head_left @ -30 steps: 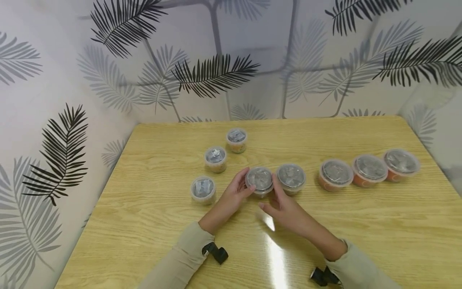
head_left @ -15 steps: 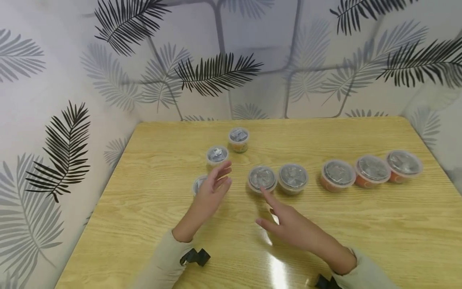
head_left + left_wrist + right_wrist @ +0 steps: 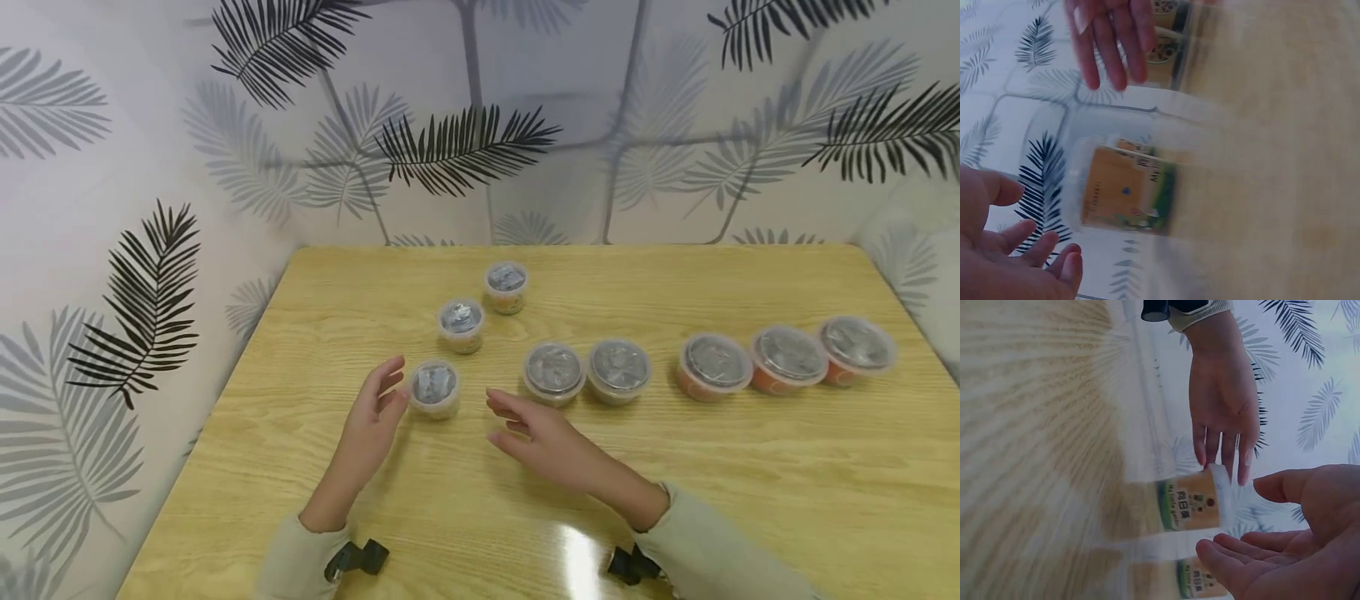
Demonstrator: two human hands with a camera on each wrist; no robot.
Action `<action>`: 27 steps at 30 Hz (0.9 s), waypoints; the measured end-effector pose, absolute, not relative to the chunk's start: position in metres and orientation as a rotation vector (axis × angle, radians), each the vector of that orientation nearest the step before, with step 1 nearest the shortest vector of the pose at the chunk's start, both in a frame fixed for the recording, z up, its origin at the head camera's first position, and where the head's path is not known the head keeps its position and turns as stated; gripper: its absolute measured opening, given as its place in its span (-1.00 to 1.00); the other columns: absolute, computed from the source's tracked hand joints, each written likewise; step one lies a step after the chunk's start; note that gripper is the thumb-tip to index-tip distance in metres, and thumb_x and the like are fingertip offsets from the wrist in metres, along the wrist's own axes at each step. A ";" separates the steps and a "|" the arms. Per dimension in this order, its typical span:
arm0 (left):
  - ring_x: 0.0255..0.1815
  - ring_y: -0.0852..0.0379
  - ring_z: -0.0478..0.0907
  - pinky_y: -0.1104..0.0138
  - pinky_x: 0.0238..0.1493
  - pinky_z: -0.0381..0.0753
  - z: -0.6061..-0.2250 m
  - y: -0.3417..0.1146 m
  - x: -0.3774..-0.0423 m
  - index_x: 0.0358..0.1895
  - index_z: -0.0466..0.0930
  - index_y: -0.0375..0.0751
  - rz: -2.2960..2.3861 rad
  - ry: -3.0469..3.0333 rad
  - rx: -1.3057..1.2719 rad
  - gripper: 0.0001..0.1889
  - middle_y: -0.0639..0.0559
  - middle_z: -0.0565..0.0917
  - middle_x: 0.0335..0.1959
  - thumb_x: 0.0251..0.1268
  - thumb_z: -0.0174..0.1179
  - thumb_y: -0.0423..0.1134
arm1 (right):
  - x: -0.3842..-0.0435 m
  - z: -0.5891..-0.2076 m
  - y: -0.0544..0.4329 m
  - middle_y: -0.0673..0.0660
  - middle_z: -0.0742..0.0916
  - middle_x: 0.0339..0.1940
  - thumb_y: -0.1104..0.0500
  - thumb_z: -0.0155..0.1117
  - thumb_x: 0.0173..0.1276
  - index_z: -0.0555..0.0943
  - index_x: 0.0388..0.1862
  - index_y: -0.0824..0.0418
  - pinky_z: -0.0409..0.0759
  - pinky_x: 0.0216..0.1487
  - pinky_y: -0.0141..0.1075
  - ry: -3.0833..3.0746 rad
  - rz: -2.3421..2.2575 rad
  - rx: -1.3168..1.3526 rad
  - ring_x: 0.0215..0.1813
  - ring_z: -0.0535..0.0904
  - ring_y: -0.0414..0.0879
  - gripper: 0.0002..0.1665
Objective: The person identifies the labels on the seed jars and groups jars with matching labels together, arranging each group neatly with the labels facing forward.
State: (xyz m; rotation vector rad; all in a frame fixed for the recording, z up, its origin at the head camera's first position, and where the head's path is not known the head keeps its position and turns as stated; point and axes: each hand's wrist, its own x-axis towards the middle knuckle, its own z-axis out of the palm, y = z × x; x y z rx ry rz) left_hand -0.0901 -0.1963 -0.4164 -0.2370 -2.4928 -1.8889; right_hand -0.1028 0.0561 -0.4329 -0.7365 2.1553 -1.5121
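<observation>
A small lidded plastic tub (image 3: pixel 434 387) stands at the front left, grey stuff under its clear lid. In the right wrist view a tub (image 3: pixel 1191 503) carries an orange and green label reading "My little garden". My left hand (image 3: pixel 371 429) is just left of the front tub, fingers loosely bent, holding nothing; whether its thumb touches the rim I cannot tell. My right hand (image 3: pixel 555 442) hovers to the tub's right, fingers extended, gripping nothing. Just beyond it are two medium lidded tubs (image 3: pixel 553 372) side by side.
Two more small tubs, one in the middle (image 3: pixel 461 325) and one at the back (image 3: pixel 506 287), form a diagonal row with the front one. At the right stand three large orange tubs (image 3: pixel 714 367). The wooden table (image 3: pixel 337 292) meets a leaf-patterned wall (image 3: pixel 540 200).
Both hands have left the left medium tub. My left hand has moved left past the small front tub, and my right hand has shifted left towards that tub.
</observation>
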 end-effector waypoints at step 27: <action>0.22 -0.07 0.33 0.28 0.11 0.46 -0.446 -0.175 -0.099 0.42 0.01 -0.19 -2.072 -2.506 -0.197 -0.30 -0.18 0.27 0.26 0.31 0.15 -0.15 | -0.113 -0.421 0.019 0.33 0.51 0.08 0.25 0.18 0.35 0.28 0.26 0.47 0.41 0.18 -0.07 2.081 -1.834 -0.520 0.15 0.44 0.18 -0.43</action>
